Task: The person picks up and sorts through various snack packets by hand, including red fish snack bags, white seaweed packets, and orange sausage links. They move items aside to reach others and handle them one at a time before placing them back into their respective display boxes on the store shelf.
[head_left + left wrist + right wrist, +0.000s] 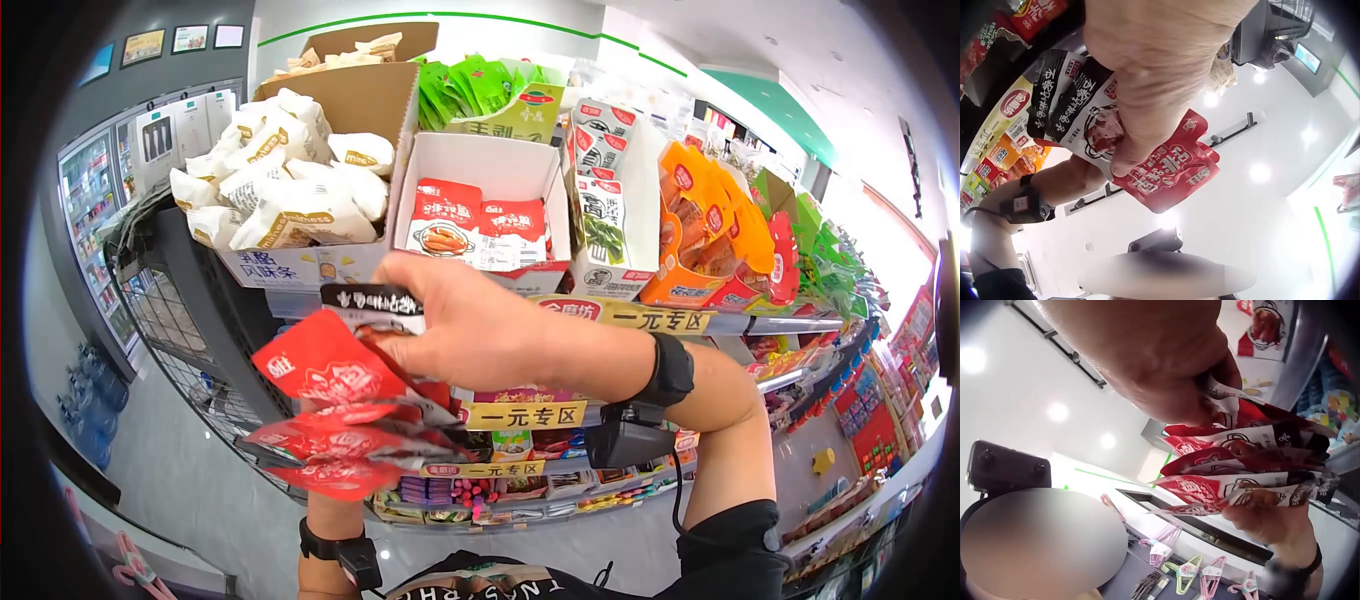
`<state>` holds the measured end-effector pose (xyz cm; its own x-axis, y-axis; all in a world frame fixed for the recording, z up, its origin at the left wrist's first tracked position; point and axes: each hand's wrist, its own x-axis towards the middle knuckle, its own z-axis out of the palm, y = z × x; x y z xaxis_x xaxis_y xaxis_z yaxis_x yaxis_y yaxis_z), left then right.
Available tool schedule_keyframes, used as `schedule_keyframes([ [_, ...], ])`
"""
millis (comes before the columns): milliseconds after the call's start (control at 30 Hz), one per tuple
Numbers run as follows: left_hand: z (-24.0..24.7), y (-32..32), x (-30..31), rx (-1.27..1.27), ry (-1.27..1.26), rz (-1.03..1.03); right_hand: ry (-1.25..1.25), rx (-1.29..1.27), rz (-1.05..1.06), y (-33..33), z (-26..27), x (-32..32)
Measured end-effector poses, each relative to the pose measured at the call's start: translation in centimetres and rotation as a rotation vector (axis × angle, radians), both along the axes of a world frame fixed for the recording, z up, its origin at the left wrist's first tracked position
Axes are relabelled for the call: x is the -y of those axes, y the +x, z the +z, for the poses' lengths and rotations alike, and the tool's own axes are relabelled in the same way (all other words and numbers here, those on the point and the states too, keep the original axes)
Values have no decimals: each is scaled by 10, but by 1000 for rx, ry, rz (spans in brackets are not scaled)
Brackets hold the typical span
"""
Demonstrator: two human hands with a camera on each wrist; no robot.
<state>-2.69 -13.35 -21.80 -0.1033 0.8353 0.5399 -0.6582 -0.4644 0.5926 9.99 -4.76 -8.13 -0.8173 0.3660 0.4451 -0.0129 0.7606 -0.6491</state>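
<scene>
Several red, white and black snack packets [330,368] [1175,165] [1197,487] form a loose, fanned stack in front of the body. My right hand [465,322] [1154,359] pinches packets at the stack's upper end, thumb below and fingers above, just before the white carton [480,155]. From the other side my left hand [1157,81] [1266,520] grips the stack with its thumb across a packet. In the head view the packets hide most of that hand. Two red packets [448,205] show in the white carton.
Left of the white carton stands a box of white-wrapped snacks [300,210]. Green packets [480,90] are behind, and orange packets [700,200] to the right. Lower shelves with yellow labels [525,415] lie beneath. A black wire basket [190,350] is at the left.
</scene>
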Motion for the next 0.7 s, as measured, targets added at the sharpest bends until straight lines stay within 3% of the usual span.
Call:
schedule_keyframes([
  [67,-7,1,1,-113,30,187,-178,161,-10,0,-2,0],
  [133,-11,15,3,-210,136,429,-190,199,6,-3,-4,-2],
  [167,-23,7,2,-190,-22,413,-196,220,13,-4,-4,-3],
  [233,-28,5,4,-131,-99,444,25,213,-4,-7,6,-17],
  [267,-28,2,7,-102,-105,362,137,208,-11,-9,16,-29],
  [333,-30,-2,12,-64,-121,283,322,146,-210,-7,46,-67],
  [400,-32,-4,13,-54,-130,285,468,403,-500,-4,71,-91],
  [567,-29,-4,17,-25,-131,263,633,808,-547,-11,53,-146],
  [700,-42,-9,16,-7,-138,294,431,907,-566,-25,57,-143],
])
